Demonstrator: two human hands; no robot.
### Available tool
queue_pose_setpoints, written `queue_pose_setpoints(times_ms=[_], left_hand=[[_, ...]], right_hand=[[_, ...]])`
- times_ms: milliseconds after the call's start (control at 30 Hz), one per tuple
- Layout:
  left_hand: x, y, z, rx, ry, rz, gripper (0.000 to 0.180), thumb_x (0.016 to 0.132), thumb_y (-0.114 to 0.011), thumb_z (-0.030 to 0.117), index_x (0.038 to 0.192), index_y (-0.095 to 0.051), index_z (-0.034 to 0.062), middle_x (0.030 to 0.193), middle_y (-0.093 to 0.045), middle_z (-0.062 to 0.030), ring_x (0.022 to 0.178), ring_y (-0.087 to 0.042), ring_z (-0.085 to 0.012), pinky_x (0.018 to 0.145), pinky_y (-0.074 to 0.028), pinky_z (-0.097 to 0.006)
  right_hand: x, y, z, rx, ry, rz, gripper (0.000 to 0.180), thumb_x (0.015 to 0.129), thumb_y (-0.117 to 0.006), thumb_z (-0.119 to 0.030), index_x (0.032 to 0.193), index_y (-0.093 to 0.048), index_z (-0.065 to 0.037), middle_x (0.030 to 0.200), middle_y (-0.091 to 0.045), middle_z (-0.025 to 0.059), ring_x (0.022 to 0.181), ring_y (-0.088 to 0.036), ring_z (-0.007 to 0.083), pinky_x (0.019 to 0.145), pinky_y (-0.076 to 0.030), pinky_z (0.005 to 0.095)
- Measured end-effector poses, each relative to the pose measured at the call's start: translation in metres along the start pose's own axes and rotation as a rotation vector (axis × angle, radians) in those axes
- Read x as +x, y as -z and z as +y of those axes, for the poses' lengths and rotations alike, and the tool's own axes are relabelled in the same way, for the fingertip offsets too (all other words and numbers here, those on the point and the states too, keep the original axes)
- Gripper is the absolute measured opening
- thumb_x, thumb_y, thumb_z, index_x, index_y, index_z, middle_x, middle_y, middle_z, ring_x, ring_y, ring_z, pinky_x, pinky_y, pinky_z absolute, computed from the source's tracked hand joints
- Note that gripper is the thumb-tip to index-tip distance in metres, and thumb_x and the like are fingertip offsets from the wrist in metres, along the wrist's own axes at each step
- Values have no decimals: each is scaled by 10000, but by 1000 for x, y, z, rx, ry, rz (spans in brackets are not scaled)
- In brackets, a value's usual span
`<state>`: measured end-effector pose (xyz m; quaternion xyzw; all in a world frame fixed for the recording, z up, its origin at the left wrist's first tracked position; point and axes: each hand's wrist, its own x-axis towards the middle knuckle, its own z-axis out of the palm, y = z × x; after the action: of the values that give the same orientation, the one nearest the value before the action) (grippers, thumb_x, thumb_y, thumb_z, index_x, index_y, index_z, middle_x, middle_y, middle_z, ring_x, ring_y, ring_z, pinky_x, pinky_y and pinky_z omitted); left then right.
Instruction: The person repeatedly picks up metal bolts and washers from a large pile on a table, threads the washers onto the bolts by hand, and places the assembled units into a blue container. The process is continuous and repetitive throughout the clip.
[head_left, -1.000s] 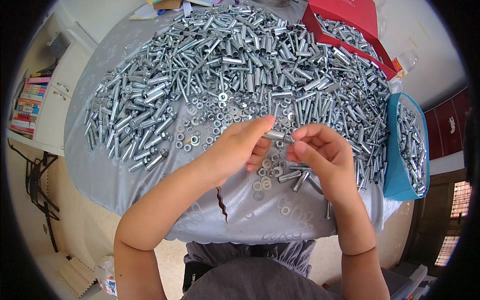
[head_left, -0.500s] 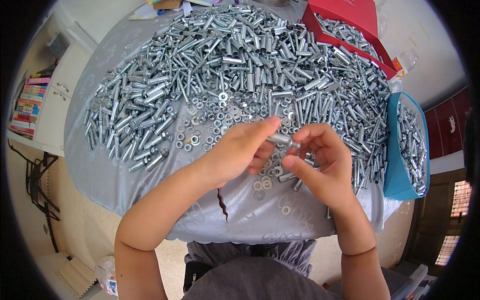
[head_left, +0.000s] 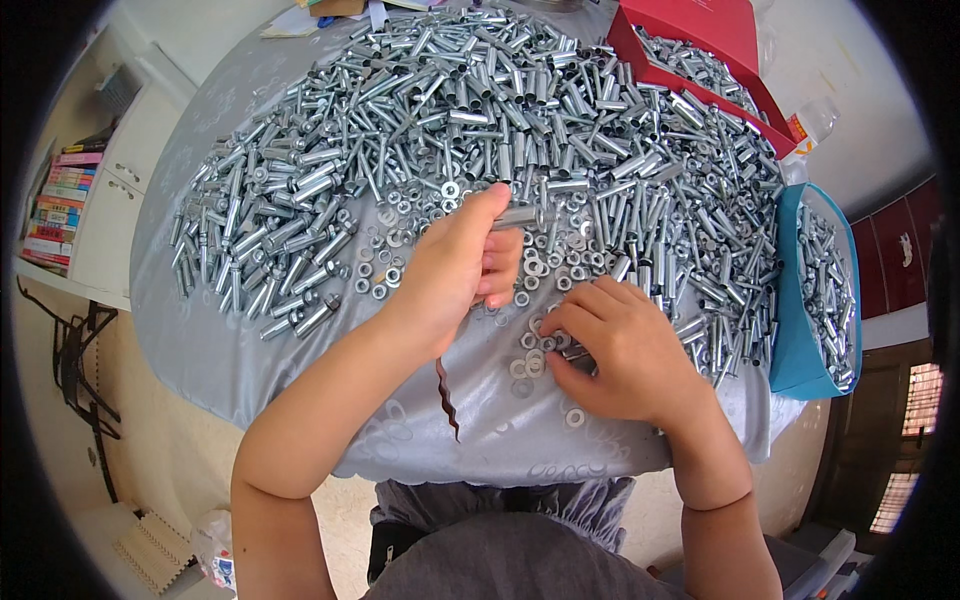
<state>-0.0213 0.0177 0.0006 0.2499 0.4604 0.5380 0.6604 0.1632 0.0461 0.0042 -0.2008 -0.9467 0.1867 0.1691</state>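
In my left hand (head_left: 450, 265) is a metal sleeve anchor (head_left: 522, 217), gripped between thumb and fingers so that its end points right above the loose washers. My right hand (head_left: 635, 350) is lowered to the table, thumb and forefinger curled round a small hex nut (head_left: 548, 343) among washers and nuts. The undersides of its fingers are partly hidden. Flat washers (head_left: 535, 365) lie just left of that thumb, and a single washer (head_left: 574, 418) rests nearer the table's front edge.
A big heap of metal sleeves and bolts (head_left: 480, 90) spreads over the grey tablecloth (head_left: 300, 400). Assembled anchors (head_left: 285, 240) lie at left. A red box (head_left: 690, 95) and a teal box (head_left: 790, 330), both holding metal parts, stand at right. A white cabinet (head_left: 110, 220) is far left.
My hands have parted. The left moved up and left a little with the sleeve anchor; the right let go of the anchor's end and came down to the nuts and washers.
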Motion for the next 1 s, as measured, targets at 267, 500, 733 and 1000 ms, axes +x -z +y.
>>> queue_pose_setpoints(times_ms=[267,500,733,1000], left_hand=[[-1,0,-5,78,1,-47,466,912,-362,416,544,-217,170,504,-216,45,447,-222,-81,458,-245,-249],[-1,-4,-7,111,42,-16,403,893,-450,388,601,-332,137,541,-296,43,464,-276,-82,451,-268,-253],[-8,-7,-5,131,78,-88,399,897,-446,390,611,-335,136,544,-298,40,464,-271,-79,447,-273,-247],[-7,-4,-4,113,94,-169,422,908,-408,400,595,-317,131,543,-297,39,462,-283,-78,449,-276,-240]], right_hand=[[5,3,2,79,-14,225,217,637,-679,-69,836,-592,-54,828,-576,85,659,-558,253,607,-456,333],[2,12,-5,185,-53,517,279,649,-715,17,900,-597,-10,826,-562,75,567,-463,117,495,-396,215],[4,8,-3,230,-116,517,237,698,-700,-5,911,-596,-10,827,-559,66,592,-484,110,516,-389,218],[1,8,-1,313,-174,441,229,732,-682,-30,933,-571,-20,823,-546,68,616,-501,117,535,-388,227]])
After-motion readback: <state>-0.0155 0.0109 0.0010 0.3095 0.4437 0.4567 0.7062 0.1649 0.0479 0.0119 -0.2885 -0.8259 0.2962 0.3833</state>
